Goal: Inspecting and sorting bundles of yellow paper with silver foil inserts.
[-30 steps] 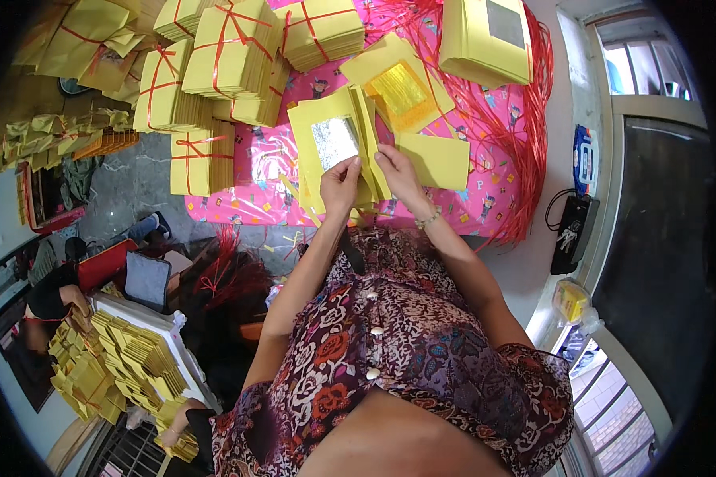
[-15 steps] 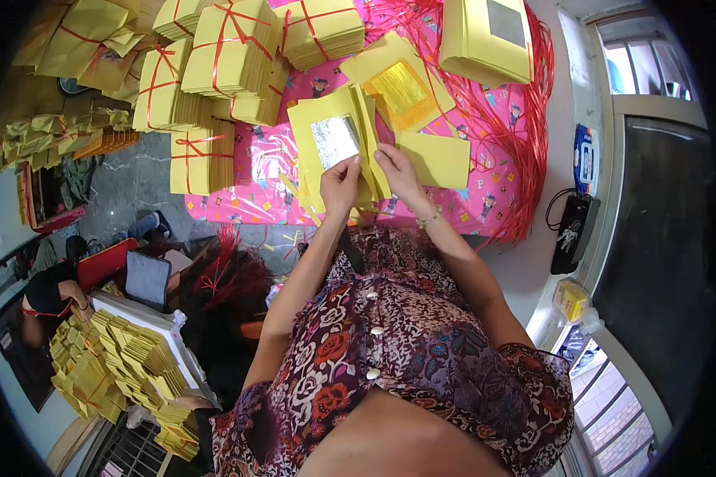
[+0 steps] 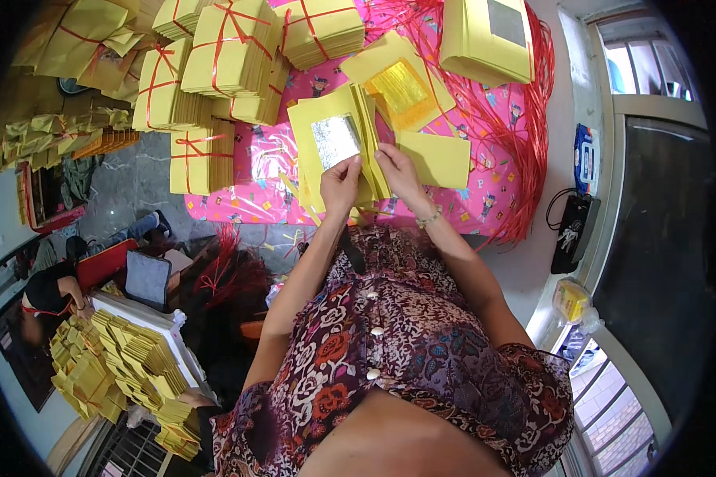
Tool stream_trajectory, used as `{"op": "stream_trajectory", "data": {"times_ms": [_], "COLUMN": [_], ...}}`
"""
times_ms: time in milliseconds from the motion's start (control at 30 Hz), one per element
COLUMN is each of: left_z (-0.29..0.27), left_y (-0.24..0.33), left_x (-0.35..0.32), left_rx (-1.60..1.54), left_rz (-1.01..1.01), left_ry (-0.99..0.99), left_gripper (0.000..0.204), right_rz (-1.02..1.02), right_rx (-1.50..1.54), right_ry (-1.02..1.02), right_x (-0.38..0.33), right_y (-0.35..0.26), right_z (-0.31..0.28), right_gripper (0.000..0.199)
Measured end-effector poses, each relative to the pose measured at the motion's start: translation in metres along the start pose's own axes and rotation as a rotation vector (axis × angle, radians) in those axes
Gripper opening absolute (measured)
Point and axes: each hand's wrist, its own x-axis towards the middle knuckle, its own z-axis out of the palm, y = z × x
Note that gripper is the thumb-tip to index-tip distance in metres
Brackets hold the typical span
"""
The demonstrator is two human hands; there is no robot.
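A stack of yellow joss paper (image 3: 306, 119), its top sheet bearing a silver foil square (image 3: 336, 140), is held slightly fanned over the table. My left hand (image 3: 340, 184) pinches the stack's lower edge beside the foil, thumb on top. At the right side, my right hand (image 3: 399, 171) has its thumb and fingers closed on the edges of several separated sheets. Just beyond lies a sheet with a gold foil square (image 3: 402, 86). Right of my right hand is a plain yellow sheet (image 3: 444, 161).
Yellow paper bundles tied with red ribbon (image 3: 224, 52) are piled on the pink patterned tablecloth (image 3: 254, 171). Loose red ribbons (image 3: 525, 159) hang over its right side. A taller paper stack (image 3: 473, 48) stands at the back. Left, a co-worker (image 3: 52, 286) is beside another paper-covered table (image 3: 184, 350).
My hands and the stack stay almost where they were. At the left, the co-worker's upper body and arm have shifted slightly, and a hand now shows by the lower paper piles.
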Motion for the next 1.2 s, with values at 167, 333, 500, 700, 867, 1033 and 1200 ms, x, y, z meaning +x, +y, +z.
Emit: {"op": "stream_trajectory", "data": {"times_ms": [167, 333, 500, 700, 867, 1033, 1200], "left_z": [0.0, -0.001, -0.001, -0.001, -0.002, -0.001, -0.005], "left_y": [0.001, -0.002, -0.003, -0.001, -0.001, 0.002, 0.005], "left_x": [-0.001, 0.001, 0.001, 0.001, 0.002, 0.001, 0.001], "left_rx": [-0.02, -0.002, -0.013, 0.021, 0.057, 0.008, -0.01], "left_rz": [0.012, -0.001, -0.008, -0.01, -0.026, -0.003, -0.068], "left_ry": [0.0, -0.006, -0.005, -0.009, -0.004, -0.02, -0.056], "left_gripper": [0.032, 0.032, 0.032, 0.033, 0.033, 0.031, 0.03], "right_rz": [0.029, 0.029, 0.046, 0.034, 0.019, 0.022, -0.033], "right_rx": [0.064, 0.055, 0.01, -0.004, -0.002, 0.033, -0.107], "right_ry": [-0.025, -0.01, -0.002, 0.01, 0.022, 0.012, -0.019], "right_x": [0.001, 0.001, -0.001, -0.001, -0.001, 0.001, -0.016], "right_y": [0.0, 0.001, -0.007, -0.006, -0.009, -0.003, -0.024], "right_z": [0.002, 0.002, 0.001, 0.001, 0.002, 0.001, 0.007], "right_gripper": [0.03, 0.03, 0.029, 0.029, 0.029, 0.029, 0.034]}}
